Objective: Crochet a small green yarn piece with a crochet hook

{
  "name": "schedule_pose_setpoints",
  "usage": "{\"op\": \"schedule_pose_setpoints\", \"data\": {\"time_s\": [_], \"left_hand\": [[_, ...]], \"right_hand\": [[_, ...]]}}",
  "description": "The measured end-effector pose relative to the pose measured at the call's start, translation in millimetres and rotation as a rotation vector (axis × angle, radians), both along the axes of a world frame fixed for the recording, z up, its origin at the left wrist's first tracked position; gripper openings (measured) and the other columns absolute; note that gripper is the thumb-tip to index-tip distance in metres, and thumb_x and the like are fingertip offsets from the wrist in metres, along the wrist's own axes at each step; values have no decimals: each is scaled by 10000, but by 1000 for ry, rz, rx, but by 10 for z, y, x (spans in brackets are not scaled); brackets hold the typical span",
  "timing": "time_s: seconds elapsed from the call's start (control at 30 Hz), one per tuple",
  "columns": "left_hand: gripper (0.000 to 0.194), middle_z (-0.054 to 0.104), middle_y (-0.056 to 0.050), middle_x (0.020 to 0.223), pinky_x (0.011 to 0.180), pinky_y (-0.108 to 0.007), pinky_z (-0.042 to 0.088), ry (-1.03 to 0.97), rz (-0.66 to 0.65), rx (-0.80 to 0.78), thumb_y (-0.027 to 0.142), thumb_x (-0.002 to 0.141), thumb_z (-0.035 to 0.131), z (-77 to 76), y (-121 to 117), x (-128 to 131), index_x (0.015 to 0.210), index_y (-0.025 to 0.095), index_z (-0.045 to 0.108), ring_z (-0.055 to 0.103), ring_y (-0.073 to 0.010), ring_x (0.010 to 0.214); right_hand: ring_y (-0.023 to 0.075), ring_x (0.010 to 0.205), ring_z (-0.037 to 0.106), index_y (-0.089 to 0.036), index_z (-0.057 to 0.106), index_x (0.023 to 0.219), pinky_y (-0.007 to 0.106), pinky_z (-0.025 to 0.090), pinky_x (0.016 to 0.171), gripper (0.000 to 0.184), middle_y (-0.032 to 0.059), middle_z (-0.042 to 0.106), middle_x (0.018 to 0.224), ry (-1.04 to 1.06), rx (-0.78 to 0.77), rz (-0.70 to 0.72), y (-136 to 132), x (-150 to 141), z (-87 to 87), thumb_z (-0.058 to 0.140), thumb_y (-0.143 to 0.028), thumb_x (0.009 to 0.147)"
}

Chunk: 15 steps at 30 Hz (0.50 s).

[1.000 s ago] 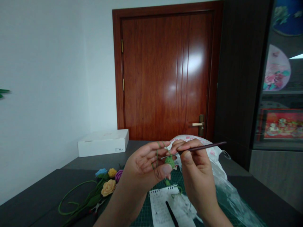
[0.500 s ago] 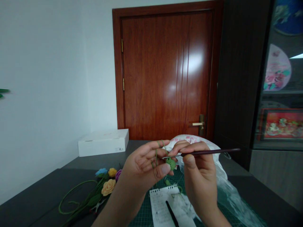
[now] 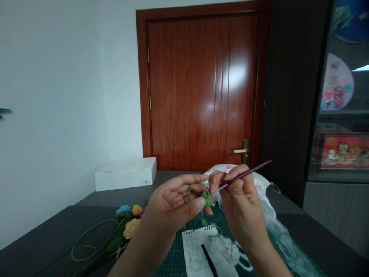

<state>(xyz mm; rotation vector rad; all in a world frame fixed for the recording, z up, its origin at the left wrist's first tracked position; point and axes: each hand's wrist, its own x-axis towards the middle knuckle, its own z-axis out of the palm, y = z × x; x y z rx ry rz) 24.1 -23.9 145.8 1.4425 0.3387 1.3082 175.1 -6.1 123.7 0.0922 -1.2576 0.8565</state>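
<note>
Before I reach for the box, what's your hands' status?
Left hand pinching green crochet piece. Right hand gripping hook. Flowers in front of box.

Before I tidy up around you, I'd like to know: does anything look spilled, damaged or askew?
Nothing looks spilled or damaged. Slightly untidy: loose white fluff lies partly over the notebook page, covering some of it.

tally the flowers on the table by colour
blue flower: 1
golden-yellow flower: 1
pale orange rose: 1
purple flower, mostly hidden by the left arm: 1
total in view: 4
</note>
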Motion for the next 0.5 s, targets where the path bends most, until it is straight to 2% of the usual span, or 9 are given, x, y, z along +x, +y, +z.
{"op": "schedule_pose_setpoints", "data": {"time_s": [0.1, 0.37, 0.5], "left_hand": [[284, 759, -37, 900, 702, -241, 612, 10, 8, -2, 107, 811, 793, 8, -4, 6, 1089, 163, 774, 733, -138, 736], [304, 737, -23, 904, 706, -263, 614, 21, 40, 7, 134, 795, 812, -10, 13, -3, 1093, 181, 770, 740, -148, 737], [319, 729, -20, 883, 690, -265, 617, 13, 46, 5, 133, 777, 826, -18, 18, 0, 1088, 173, 765, 735, -148, 723]], "right_hand": [[166, 800, 653, -263, 586, 975, 302, 531, 729, 116, -2, 716, 821, -43, 74, -88, 25, 59, 20, 581, -367, 1026], [204, 785, 674, -254, 608, 1048, 428, 508, 817, 48, 7, 732, 854, -73, 297, -450, -32, 100, 35, 580, -288, 1028], [216, 787, 688, -235, 618, 1054, 454, 502, 808, 50, 12, 743, 868, -100, 408, -598, -76, 129, 36, 601, -228, 1007]]}}
